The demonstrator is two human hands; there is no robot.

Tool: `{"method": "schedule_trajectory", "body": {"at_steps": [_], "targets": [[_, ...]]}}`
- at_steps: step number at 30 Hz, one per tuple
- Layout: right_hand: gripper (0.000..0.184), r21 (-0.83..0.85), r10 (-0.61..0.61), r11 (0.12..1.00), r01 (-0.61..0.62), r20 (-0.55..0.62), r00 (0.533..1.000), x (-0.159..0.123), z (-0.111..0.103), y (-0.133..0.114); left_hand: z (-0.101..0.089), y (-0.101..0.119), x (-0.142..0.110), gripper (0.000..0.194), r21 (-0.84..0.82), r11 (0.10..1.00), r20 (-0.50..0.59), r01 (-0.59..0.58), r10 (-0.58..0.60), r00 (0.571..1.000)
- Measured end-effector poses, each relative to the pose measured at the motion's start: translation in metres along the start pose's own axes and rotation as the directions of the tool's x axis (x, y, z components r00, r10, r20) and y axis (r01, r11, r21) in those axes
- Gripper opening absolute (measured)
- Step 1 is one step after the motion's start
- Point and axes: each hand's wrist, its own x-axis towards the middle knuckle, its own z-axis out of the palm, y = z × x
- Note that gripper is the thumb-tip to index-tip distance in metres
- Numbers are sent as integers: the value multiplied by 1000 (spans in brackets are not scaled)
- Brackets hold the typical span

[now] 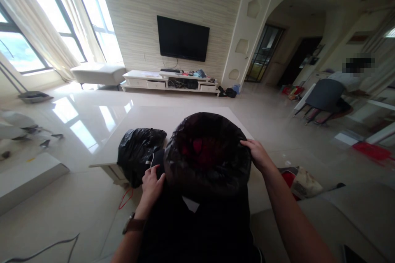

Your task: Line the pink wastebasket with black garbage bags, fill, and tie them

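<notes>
A large black plastic bag (206, 160) stands open in front of me, with something red inside it. My left hand (152, 184) grips the bag's left rim with fingers closed; a brown watch is on that wrist. My right hand (256, 153) holds the right rim, fingers curled over the edge. A second black bag (138, 153), bunched shut, lies just left of it on the low white table (173, 117). A dark garment hangs below the open bag.
A sofa (339, 222) is at my right, with a red and white bag (300, 181) on the floor beside it. Ahead are a wall television (182, 38) and a white cabinet (169, 82). A person sits on a chair (327, 96) at the far right. A red cord (126, 198) lies on the floor.
</notes>
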Motion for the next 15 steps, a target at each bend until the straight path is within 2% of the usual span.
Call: {"method": "schedule_trajectory", "body": {"at_steps": [3, 6, 11, 15], "targets": [[24, 57, 31, 998, -28, -62, 998, 37, 20, 2, 16, 5, -19, 55, 210, 973, -39, -100, 110, 993], [14, 63, 57, 997, -51, -100, 993, 73, 47, 4, 22, 9, -31, 56, 332, 928, -64, -169, 201, 977], [7, 62, 104, 994, -95, -184, 977, 128, 87, 15, 22, 7, -30, 55, 345, 921, -69, -179, 216, 974], [7, 60, 133, 991, -123, -196, 972, 156, 115, 33, 22, 4, -29, 55, 355, 918, -78, -176, 217, 973]]}}
